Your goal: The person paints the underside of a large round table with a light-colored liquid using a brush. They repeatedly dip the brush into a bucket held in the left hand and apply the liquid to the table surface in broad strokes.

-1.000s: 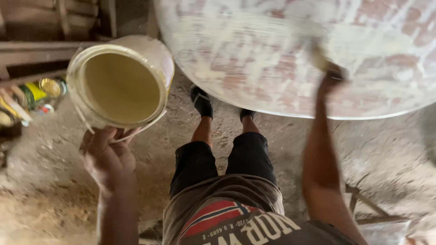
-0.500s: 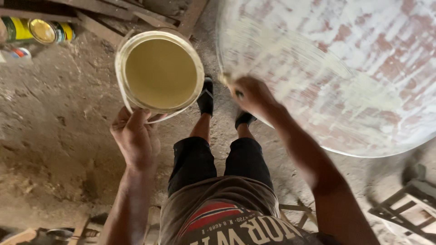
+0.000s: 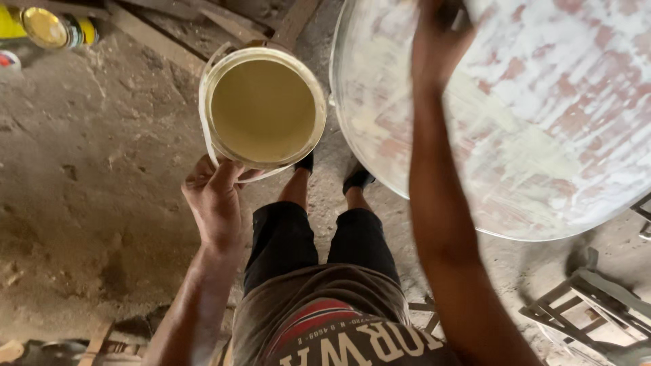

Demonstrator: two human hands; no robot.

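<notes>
Bucket point(image 3: 263, 108) rim beside tabletop point(image 3: 542, 129) edge

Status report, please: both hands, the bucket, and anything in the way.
Left hand gripping white plastic bucket of pale yellow paint. Right hand raised over whitewashed round tabletop; its grip unclear. Nothing between them.

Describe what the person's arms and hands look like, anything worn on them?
Both forearms are bare, with no sleeves in view. The left hand shows no glove, ring or watch. The right hand is motion-blurred at the top edge, so anything worn on it cannot be made out.
</notes>
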